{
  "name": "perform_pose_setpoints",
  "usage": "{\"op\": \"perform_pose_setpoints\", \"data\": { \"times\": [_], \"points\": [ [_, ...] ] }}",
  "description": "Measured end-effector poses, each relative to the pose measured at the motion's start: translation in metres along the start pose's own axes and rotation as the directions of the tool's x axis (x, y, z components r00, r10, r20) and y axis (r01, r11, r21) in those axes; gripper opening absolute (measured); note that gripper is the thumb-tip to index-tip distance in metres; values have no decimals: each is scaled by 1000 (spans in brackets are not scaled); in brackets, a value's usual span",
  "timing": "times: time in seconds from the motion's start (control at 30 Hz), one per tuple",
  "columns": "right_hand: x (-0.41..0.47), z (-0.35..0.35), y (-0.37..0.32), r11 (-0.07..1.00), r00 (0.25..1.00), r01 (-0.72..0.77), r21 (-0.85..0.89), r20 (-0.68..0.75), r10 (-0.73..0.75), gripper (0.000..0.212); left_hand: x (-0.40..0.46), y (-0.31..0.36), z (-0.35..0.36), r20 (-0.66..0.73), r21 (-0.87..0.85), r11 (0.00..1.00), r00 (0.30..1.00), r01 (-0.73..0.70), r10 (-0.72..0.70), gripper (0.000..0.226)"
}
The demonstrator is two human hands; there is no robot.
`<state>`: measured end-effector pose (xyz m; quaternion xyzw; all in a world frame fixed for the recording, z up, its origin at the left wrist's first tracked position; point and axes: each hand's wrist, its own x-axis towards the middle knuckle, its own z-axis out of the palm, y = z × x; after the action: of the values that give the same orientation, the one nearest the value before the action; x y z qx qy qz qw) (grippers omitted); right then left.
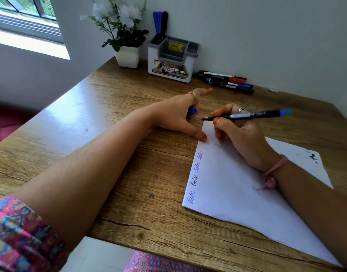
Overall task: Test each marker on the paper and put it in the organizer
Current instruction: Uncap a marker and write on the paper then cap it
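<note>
Blue cap point(192, 110) half hidden inside curled left hand point(180, 114), thumb pressing paper point(237, 193) edge, uncapped marker point(247, 115) pinched in right hand point(241, 138), tip just above sheet's top corner, organizer point(171, 59) well behind.

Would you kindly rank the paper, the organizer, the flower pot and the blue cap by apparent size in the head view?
1. Paper, nearest the camera, which flatters it.
2. Organizer.
3. Flower pot.
4. Blue cap, mostly hidden in the left hand.
</note>
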<state>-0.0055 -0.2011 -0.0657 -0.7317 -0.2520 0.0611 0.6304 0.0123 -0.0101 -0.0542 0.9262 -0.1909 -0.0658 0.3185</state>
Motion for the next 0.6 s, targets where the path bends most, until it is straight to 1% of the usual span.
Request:
{"op": "perform_pose_setpoints", "data": {
  "times": [0.13,0.23,0.37,0.47,0.53,0.6],
  "points": [
    [3,-3,1,990,995,-87,111,66,80,35,1,-2,1,13,-11,1000,1000,-18,18,115],
    [5,-4,2,985,992,-120,120,49,115,40,2,-3,1,20,-11,1000,1000,-10,10,115],
    [4,-3,2,992,993,-109,62,58,105,35,1,-2,0,24,-25,999,999,-43,44,110],
    [2,-2,0,997,995,-68,-32,67,70,24,0,2,1,30,-30,997,997,-71,72,107],
    [1,-2,0,997,997,-61,-42,38,63,12,-1,5,1,-5,-3,995,995,-96,96,106],
    [0,-2,1,999,999,-47,-15,12,47,8,-1,6,0,-60,-14,989,987,-147,146,98]
  ]
}}
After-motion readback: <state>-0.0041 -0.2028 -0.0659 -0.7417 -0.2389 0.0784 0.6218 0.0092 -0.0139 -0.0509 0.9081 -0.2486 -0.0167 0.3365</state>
